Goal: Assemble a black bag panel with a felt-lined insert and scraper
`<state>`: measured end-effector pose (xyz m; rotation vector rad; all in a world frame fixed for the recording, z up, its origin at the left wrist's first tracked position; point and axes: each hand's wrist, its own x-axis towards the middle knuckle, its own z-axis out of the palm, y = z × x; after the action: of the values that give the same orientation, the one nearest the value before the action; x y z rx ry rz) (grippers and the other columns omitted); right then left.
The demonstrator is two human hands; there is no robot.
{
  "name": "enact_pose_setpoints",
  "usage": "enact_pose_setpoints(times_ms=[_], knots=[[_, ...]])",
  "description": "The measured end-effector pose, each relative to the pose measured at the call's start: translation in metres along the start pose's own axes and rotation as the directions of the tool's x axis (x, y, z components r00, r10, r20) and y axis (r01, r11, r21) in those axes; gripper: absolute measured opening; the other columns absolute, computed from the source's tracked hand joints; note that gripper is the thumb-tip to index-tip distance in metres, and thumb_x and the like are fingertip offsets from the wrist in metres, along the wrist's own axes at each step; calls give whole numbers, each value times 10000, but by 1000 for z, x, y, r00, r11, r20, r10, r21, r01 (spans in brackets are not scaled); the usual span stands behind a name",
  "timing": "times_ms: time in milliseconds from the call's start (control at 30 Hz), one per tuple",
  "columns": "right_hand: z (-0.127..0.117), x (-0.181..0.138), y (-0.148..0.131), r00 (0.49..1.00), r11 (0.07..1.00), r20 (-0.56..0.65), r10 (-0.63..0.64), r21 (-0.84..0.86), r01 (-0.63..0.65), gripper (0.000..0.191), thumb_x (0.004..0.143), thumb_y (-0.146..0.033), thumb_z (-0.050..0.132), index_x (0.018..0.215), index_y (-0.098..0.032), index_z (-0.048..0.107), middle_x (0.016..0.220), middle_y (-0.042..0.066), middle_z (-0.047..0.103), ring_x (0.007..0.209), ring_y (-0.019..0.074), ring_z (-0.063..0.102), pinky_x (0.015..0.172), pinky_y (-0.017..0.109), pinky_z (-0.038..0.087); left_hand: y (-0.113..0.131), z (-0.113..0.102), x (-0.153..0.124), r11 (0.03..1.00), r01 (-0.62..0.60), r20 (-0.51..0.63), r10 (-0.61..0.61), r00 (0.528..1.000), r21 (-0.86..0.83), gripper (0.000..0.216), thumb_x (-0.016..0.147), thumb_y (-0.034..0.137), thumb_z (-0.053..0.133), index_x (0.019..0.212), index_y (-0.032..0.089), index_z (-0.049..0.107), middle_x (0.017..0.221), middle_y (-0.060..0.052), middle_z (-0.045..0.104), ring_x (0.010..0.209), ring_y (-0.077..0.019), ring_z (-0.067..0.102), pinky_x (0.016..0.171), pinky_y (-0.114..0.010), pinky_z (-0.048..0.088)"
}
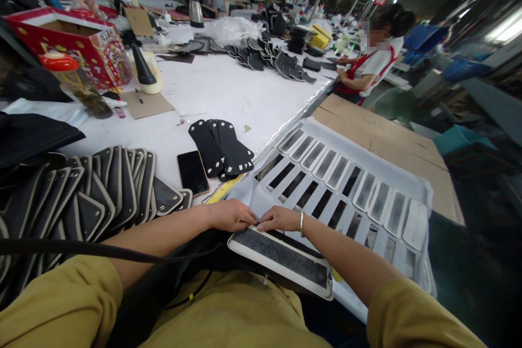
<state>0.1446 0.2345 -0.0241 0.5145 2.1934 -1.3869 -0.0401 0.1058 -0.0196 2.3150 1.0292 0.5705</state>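
A long panel with rounded corners, a dark grey middle and a pale raised rim (pixel 281 258) lies tilted close against my body. My left hand (pixel 233 215) is closed, its fingertips pinched at the panel's far left corner. Right beside it, my right hand (pixel 280 218) is closed too, with thumb and fingers pressed together on the same edge. The fingertips nearly meet, and whatever small part lies between them is hidden. Just beyond my hands is a white slotted tray (pixel 261 196), with several similar panels (pixel 336 172) lying in rows on it.
Overlapping dark pieces with pale edges (pixel 126 190) cover the table's left side. A phone (pixel 192 173) lies by black cut pieces (pixel 222 147). Farther back stand a bottle (pixel 87 89), a red box (pixel 110 57) and a cone-topped container (pixel 145 70). A co-worker (pixel 371 60) works across at the right.
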Motion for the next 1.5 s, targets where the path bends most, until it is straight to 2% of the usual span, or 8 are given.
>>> enact_pose_setpoints(times_ms=[467,700,867,1067,1167,1267,1400,1500], knots=[[-10,27,-8,993,999,109,-32,31,29,404,636,-538,721,842,-191,729,721,-47,622,762,139,528,738,216,397,8,-8,-9,986,56,20,-60,998,160,296,808,119,501,1042,204,663,1108,-62,660,917,-168,650,798,-216,478],[-10,-33,23,993,994,121,7,110,-21,556,682,-472,714,1178,-236,624,1002,-6,671,936,186,587,827,247,435,18,-3,-6,928,20,42,-39,998,372,258,873,201,462,1051,170,646,1134,-85,644,923,-204,632,800,-296,493],[-11,-73,49,995,990,82,60,124,-70,578,665,-444,729,1184,-217,621,1085,36,662,1007,216,596,884,285,446,25,-1,-1,878,-41,32,30,999,476,230,882,221,469,983,144,661,1117,-96,634,1089,-253,520,956,-377,409],[-5,-118,52,979,991,-202,40,134,-13,597,698,-445,708,1219,-182,583,1182,89,617,1062,235,581,917,329,453,54,11,30,902,64,-49,-47,998,427,229,853,313,548,965,148,660,1010,-103,645,1039,-261,522,946,-428,383],[22,-153,45,869,995,-495,11,93,40,470,845,-446,555,1222,-166,562,1264,115,549,1174,241,490,1037,406,336,80,32,51,953,29,-31,-21,999,300,266,856,315,551,1067,168,618,1034,-82,635,964,-221,549,871,-364,422],[68,-181,39,623,983,-761,-181,-126,132,289,859,-381,571,1053,-180,647,1114,104,621,1087,227,541,1006,418,377,101,60,68,978,-24,-26,30,999,206,244,851,308,566,1052,179,617,985,-59,642,892,-202,563,785,-325,433],[124,-190,40,481,935,-810,-334,-350,60,121,847,-285,603,925,-229,678,1091,73,623,1114,239,523,1031,495,339,112,89,80,978,-11,-95,32,995,209,168,893,266,506,941,202,654,903,-36,659,806,-181,549,711,-317,399],[143,-186,48,389,928,-854,-344,-373,2,105,860,-230,581,862,-240,685,1065,59,636,1127,239,514,1040,515,322,114,97,82,983,32,-146,-6,989,178,212,916,237,461,899,204,670,915,-32,675,817,-176,542,720,-325,383]])
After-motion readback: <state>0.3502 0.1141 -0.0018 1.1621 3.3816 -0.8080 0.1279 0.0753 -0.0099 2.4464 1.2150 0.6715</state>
